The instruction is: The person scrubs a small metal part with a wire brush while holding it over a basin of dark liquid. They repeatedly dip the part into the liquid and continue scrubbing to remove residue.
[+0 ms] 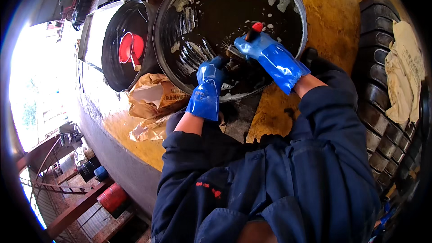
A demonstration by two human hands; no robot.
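Note:
Both my hands wear long blue rubber gloves over the near part of a wide, round black tub [158, 47] of dark liquid with patches of foam. My right hand [257, 46] is closed round a brush [257, 27]; its red handle end sticks up above the glove and pale bristles fan out toward the left. Lower and to the left, my left hand [209, 73] is closed at the near side of the tub, its fingers curled beside a dark shape. What it grips is hidden. Several shiny metal pieces [196, 55] lie in the liquid beside it.
Left of the tub stands a smaller black tub [110, 58] holding a red dipper [131, 47]. Crumpled brown paper sacks [157, 96] lie near it. At the right are a large treaded tyre [375, 69] and a tan sack [402, 74]. A red drum [113, 199] sits lower left.

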